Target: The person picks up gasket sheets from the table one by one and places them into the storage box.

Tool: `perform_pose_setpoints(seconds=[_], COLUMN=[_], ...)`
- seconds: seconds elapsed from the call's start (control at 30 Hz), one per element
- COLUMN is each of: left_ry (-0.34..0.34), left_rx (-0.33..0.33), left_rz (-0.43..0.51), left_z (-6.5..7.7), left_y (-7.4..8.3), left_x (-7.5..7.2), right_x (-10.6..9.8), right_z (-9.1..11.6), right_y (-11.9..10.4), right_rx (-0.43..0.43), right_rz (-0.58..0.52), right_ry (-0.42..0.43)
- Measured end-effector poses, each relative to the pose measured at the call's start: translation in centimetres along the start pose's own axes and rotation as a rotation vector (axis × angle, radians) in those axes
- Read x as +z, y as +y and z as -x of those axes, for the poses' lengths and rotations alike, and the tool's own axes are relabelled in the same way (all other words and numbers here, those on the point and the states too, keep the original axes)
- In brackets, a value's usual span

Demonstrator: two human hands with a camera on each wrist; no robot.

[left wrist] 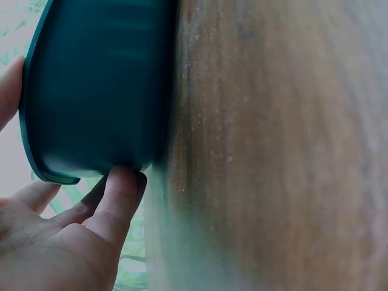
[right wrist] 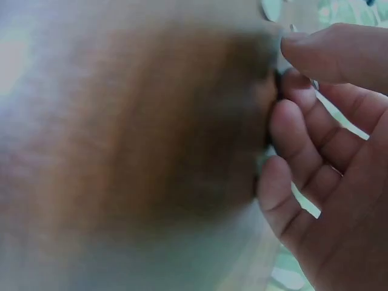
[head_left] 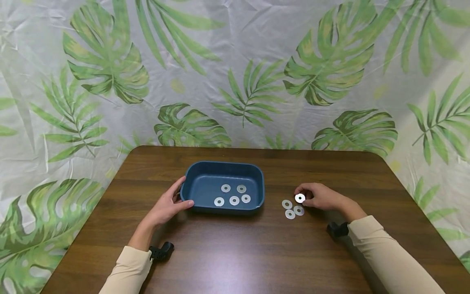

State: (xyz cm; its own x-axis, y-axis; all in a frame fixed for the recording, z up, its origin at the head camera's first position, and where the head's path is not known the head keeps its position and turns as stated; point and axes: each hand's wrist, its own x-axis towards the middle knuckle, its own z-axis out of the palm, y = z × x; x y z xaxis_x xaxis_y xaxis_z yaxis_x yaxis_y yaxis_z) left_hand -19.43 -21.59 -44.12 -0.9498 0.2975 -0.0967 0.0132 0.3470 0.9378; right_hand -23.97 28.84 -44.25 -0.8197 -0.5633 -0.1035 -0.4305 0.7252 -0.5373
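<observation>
A dark blue rectangular tray (head_left: 222,210) stands on the table with several flat metal washers (head_left: 219,201) lying on its floor. My left hand (head_left: 167,206) grips the tray's left end, thumb over the near rim and fingers round the outer wall; the left wrist view shows fingertips against the tray's side (left wrist: 103,91). To the tray's right, my right hand (head_left: 323,197) pinches one washer (head_left: 300,198) between thumb and fingers, close over the table. Several more washers (head_left: 290,214) lie flat just left of that hand. In the right wrist view the fingers (right wrist: 291,127) are curled and largely hide the washer.
The brown wood-grain table (head_left: 235,249) has rounded far corners. Behind it hangs a pale cloth (head_left: 257,49) printed with green leaves. A black wrist camera (head_left: 161,251) sits on the left wrist, another black camera (head_left: 337,229) on the right.
</observation>
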Motion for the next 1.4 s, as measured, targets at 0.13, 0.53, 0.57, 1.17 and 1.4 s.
perform_pose_setpoints(seconds=[0.13, 0.53, 0.57, 1.17, 1.4], left_ry=[-0.002, 0.002, 0.0, -0.004, 0.0], left_rx=[-0.007, 0.002, 0.001, -0.008, -0.004], left_rz=[-0.007, -0.006, -0.002, 0.011, 0.005], left_z=[0.0, 0.0, -0.1, 0.0, 0.0], left_y=[0.1, 0.1, 0.1, 0.0, 0.0], left_x=[0.0, 0.0, 0.0, 0.0, 0.1], right_x=[-1.0, -3.0, -3.0, -3.8, -4.4], right_z=[-0.4, -2.8, -3.1, -6.7, -7.9], right_y=[0.1, -0.9, -1.1, -3.8, -4.8], right_rx=[0.037, 0.018, 0.021, 0.021, 0.016], right_rz=[-0.038, -0.09, -0.092, -0.129, -0.103], right_ry=[-0.008, 0.047, 0.045, 0.051, 0.059])
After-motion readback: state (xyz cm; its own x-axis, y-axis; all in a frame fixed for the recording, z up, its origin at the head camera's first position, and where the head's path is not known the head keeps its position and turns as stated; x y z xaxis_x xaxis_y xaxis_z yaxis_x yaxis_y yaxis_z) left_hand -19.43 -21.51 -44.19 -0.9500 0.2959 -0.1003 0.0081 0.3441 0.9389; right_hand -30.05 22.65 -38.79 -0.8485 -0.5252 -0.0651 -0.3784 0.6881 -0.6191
